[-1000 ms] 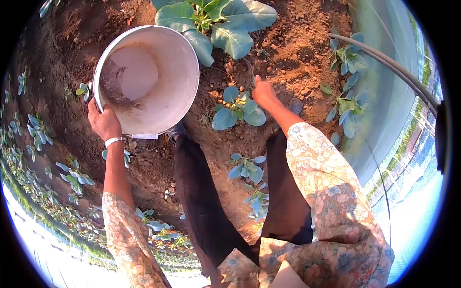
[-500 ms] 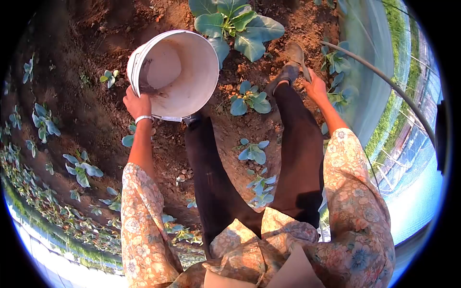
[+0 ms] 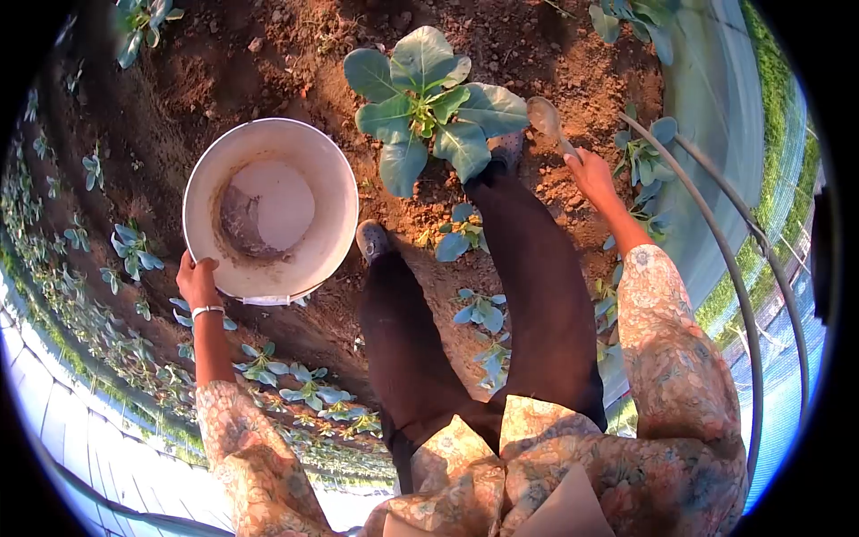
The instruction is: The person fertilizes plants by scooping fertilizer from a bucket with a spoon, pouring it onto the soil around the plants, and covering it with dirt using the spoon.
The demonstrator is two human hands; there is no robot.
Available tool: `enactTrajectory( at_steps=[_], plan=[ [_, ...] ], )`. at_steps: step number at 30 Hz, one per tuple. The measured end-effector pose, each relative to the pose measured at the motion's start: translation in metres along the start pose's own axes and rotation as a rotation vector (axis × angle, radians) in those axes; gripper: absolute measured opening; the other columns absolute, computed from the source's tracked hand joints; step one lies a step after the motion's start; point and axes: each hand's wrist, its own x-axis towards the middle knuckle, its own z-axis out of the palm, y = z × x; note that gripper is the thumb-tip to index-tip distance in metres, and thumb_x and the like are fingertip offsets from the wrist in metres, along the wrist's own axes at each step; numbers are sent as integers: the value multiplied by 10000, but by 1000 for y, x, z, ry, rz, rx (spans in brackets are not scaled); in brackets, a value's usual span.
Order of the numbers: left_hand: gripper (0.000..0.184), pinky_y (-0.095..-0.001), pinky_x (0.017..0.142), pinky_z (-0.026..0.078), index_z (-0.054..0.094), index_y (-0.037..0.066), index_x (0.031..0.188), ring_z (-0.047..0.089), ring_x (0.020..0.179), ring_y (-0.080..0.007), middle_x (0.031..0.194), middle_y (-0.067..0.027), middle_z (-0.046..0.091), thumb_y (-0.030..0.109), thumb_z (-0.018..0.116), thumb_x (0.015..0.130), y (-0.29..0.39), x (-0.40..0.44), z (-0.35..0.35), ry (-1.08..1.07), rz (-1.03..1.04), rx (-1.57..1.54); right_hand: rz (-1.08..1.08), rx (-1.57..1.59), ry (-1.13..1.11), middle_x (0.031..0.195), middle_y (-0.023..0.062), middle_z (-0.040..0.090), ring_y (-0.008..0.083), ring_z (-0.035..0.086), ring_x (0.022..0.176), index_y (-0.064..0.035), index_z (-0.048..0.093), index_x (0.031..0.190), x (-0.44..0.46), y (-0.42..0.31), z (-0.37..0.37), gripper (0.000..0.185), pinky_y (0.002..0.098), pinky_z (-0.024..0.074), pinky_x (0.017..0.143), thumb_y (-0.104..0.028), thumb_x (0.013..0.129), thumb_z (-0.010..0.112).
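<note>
My left hand [image 3: 198, 281] grips the near-left rim of a white bucket [image 3: 333, 192], which is tilted so its inside shows. Some greyish powdery material [image 3: 240, 219] lies at the bucket's bottom. My right hand [image 3: 591, 173] is closed around the handle of a brown spoon-like scoop [image 3: 544, 116], whose bowl is just right of a large leafy plant [image 3: 423, 109]. Whether the scoop holds anything is unclear. A smaller plant [image 3: 454, 246] grows between my legs, partly hidden by my right leg.
Brown soil [image 3: 295, 54] with rows of young plants [image 3: 134, 249] extends on the left. On the right are translucent sheeting [image 3: 716, 107], curved hoops [image 3: 729, 259] and more plants [image 3: 646, 157]. My shoe [image 3: 373, 240] stands on the soil near the bucket.
The view has shifted forward along the row. My right foot has stepped up beside the large plant. The scoop, blurred or hidden at first, now shows clearly in my right hand. The bucket stays in my left hand.
</note>
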Motion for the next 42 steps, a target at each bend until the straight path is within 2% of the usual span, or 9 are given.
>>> enactTrajectory(
  at_steps=[13, 17, 21, 29, 31, 33, 36, 39, 42],
  plan=[
    [394, -293, 752, 436, 610, -12, 1020, 547, 797, -172, 912, -71, 606, -8, 536, 632, 164, 172, 5, -100, 171, -247, 111, 168, 103, 667, 186, 590, 343, 607, 689, -31, 609, 947, 98, -124, -44, 389, 418, 451, 638, -401, 846, 545],
    [323, -257, 594, 382, 625, 15, 933, 469, 635, -101, 751, -9, 576, 119, 586, 630, 204, 231, 37, -157, 316, 2, 92, -10, 19, 666, 173, 601, 337, 616, 695, -28, 609, 885, 149, -184, -33, 427, 419, 467, 656, -448, 819, 566],
    [461, -259, 752, 427, 638, 92, 1089, 561, 779, -131, 869, -19, 633, 142, 604, 632, 233, 303, 60, -90, 427, 136, 77, -205, -14, 849, 204, 614, 351, 592, 859, -33, 633, 902, 212, -170, 24, 450, 440, 450, 775, -465, 781, 594],
    [547, -301, 790, 441, 588, 149, 1201, 595, 865, -169, 968, -68, 645, 255, 585, 664, 304, 324, 95, -13, 463, 287, -348, 28, 5, 906, 145, 627, 281, 595, 896, -98, 662, 953, 300, -187, 103, 242, 354, 470, 797, -248, 771, 606],
    [503, -281, 791, 450, 585, 76, 1191, 589, 866, -160, 977, -69, 632, 220, 600, 710, 299, 323, 100, -39, 418, 141, -278, 53, -301, 984, 138, 642, 253, 622, 884, -99, 657, 942, 310, -199, 132, 247, 329, 475, 749, -269, 771, 598],
    [470, -270, 796, 449, 588, 37, 1165, 585, 875, -162, 992, -77, 624, 229, 616, 737, 293, 313, 102, -22, 382, 118, 205, 471, -695, 878, 114, 658, 222, 632, 776, -91, 658, 854, 329, -163, 192, 202, 315, 477, 709, -278, 791, 617],
    [467, -271, 805, 446, 591, 24, 1138, 581, 895, -166, 1015, -83, 618, 265, 640, 741, 282, 312, 97, 20, 317, 115, 455, 1154, -675, 833, 80, 641, 186, 608, 757, -81, 641, 854, 295, -137, 230, 140, 325, 476, 679, -206, 795, 618],
    [467, -274, 807, 445, 595, 21, 1118, 578, 899, -171, 1019, -85, 613, 289, 655, 741, 275, 327, 89, 23, 227, 125, 453, 906, -698, 846, 85, 643, 190, 604, 724, -73, 639, 904, 297, -104, 265, 132, 348, 478, 643, -141, 795, 608],
    [462, -279, 802, 444, 594, 25, 1113, 574, 875, -172, 1009, -84, 610, 293, 655, 742, 262, 352, 79, -14, 165, 29, -240, 386, -610, 838, 66, 655, 156, 607, 693, -38, 641, 867, 280, -127, 249, 217, 317, 477, 583, -197, 731, 697]
  ],
)
